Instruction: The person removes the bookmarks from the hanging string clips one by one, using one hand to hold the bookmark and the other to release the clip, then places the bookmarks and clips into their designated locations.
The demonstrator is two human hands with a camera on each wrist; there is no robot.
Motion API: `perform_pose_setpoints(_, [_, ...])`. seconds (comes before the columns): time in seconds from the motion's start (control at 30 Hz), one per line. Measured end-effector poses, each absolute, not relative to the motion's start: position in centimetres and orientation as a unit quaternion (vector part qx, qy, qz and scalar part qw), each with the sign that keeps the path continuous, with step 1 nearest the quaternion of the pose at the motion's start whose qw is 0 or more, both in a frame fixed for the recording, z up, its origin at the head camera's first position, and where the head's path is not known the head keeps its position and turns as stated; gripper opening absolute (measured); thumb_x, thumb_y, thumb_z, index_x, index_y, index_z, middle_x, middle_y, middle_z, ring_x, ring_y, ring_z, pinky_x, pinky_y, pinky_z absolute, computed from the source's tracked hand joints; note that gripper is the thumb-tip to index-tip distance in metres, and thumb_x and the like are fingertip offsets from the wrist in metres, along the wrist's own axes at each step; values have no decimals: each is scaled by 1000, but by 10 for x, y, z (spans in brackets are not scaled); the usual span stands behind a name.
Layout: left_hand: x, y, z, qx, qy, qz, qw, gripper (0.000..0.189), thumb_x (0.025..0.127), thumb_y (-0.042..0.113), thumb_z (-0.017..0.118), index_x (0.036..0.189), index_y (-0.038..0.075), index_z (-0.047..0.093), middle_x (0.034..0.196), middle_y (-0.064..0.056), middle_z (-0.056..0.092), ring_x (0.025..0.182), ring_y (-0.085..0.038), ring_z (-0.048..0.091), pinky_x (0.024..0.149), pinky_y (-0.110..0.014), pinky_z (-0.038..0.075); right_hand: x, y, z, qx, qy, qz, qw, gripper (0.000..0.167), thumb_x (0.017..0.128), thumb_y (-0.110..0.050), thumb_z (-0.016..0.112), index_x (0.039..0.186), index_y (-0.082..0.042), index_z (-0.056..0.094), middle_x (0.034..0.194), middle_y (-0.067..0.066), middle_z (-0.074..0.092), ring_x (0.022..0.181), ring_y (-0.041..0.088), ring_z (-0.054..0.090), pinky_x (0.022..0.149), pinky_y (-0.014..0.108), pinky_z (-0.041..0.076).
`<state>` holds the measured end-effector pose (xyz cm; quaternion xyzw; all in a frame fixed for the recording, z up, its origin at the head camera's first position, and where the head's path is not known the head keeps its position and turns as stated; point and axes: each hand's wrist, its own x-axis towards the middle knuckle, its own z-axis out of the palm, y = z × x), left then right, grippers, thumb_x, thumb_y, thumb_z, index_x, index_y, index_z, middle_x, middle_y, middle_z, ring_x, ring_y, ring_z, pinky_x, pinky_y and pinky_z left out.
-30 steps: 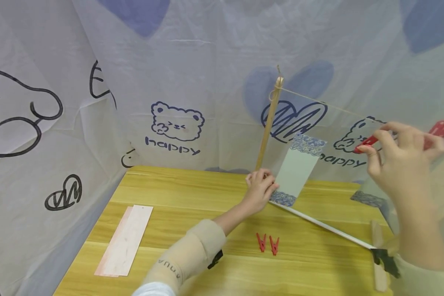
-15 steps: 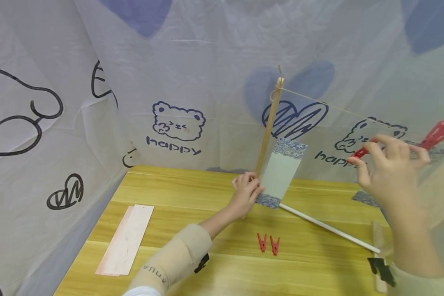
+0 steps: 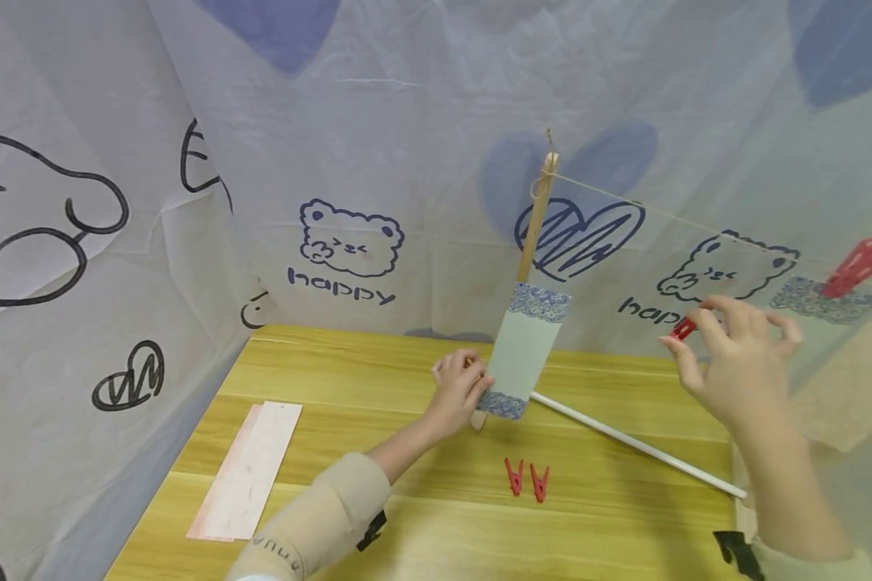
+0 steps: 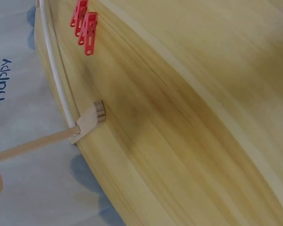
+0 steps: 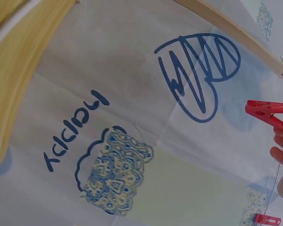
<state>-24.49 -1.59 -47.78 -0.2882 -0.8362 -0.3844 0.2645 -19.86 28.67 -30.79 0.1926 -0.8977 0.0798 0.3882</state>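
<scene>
My left hand (image 3: pixel 459 391) holds a pale green card (image 3: pixel 526 347) with blue lace-patterned ends by its lower left edge, in front of the wooden post (image 3: pixel 536 214). Between thumb and fingers, my right hand (image 3: pixel 737 363) pinches a red clothespin (image 3: pixel 683 327), below a thin string (image 3: pixel 654 211) tied to the post's top. In the right wrist view that clothespin (image 5: pixel 262 110) points away from the fingers. Another red clothespin (image 3: pixel 856 268) clips a similar card (image 3: pixel 817 303) to the string at the right; the right hand and arm are in front of part of that card.
Two red clothespins (image 3: pixel 526 480) lie on the wooden table (image 3: pixel 378 500). At the left lie overlapping white and pinkish strips (image 3: pixel 250 476). A white rod (image 3: pixel 639 445) runs low from the post toward the right. A patterned curtain (image 3: pixel 436 97) hangs behind.
My left hand has carried the card leftward, over the post. The right hand has moved left and down with its clothespin, uncovering the clipped card at the right.
</scene>
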Motion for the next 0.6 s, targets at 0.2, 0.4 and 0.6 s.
perform_pose_setpoints(0.2, [-239,-31,-484,-271,-839,-397,254,37,93,38,35,81,8,51,106,-13,46,93,-28,39,87,-53,18,-199,286,-324,194,-906,86,365,75,88,-67,24,96,2,54,113,23,48,104,44,40,91,63,12])
perform_pose_setpoints(0.4, [-234,-48,-492,-252,-844,-401,252,30,93,34,40,81,8,51,108,-12,45,92,-27,38,87,-51,17,-200,283,-339,199,-904,87,369,73,89,-66,26,94,1,55,110,21,49,101,43,41,88,63,14])
perform_pose_setpoints(0.6, [-230,-66,-501,-236,-843,-410,258,32,93,35,40,80,8,50,106,-12,43,91,-27,38,87,-51,16,-201,283,-349,192,-915,83,346,77,88,-67,22,97,2,54,111,21,47,101,42,40,89,62,14])
